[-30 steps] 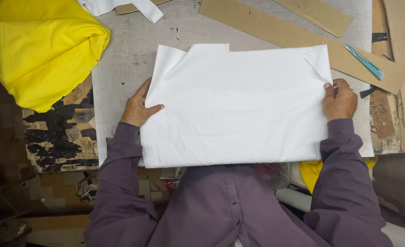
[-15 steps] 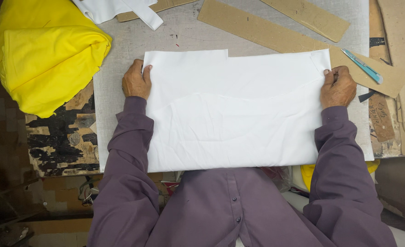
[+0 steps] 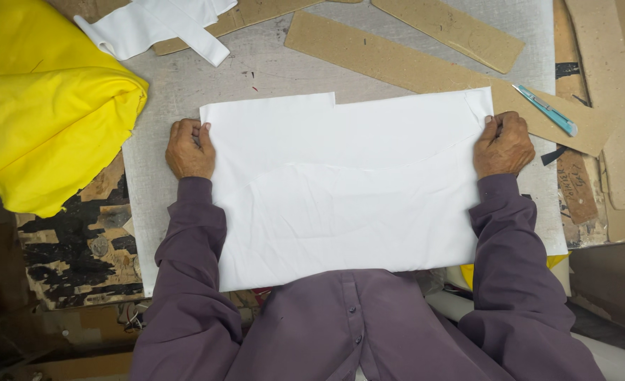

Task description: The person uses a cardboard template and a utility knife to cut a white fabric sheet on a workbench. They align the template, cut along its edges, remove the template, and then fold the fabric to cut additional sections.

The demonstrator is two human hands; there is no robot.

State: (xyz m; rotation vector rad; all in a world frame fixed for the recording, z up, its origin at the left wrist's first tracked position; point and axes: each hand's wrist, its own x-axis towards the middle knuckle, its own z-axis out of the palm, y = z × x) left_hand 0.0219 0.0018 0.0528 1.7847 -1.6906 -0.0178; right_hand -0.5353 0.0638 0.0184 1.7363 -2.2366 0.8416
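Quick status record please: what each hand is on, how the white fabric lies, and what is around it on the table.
left hand: grips the left edge of the white fabric, fingers curled over it
right hand: grips the fabric's upper right edge
white fabric: spread flat, lightly creased, near edge at the table's front
yellow cloth: bunched, far left
cardboard strips: beyond the fabric
teal cutter: right of the right hand, on cardboard
white scrap: top left

yellow fabric (image 3: 44, 99) cut by left edge, white cloth's (image 3: 347, 190) near hem hidden

Tailoring workshop (cardboard patterns (image 3: 397, 60), fabric (image 3: 37, 99))
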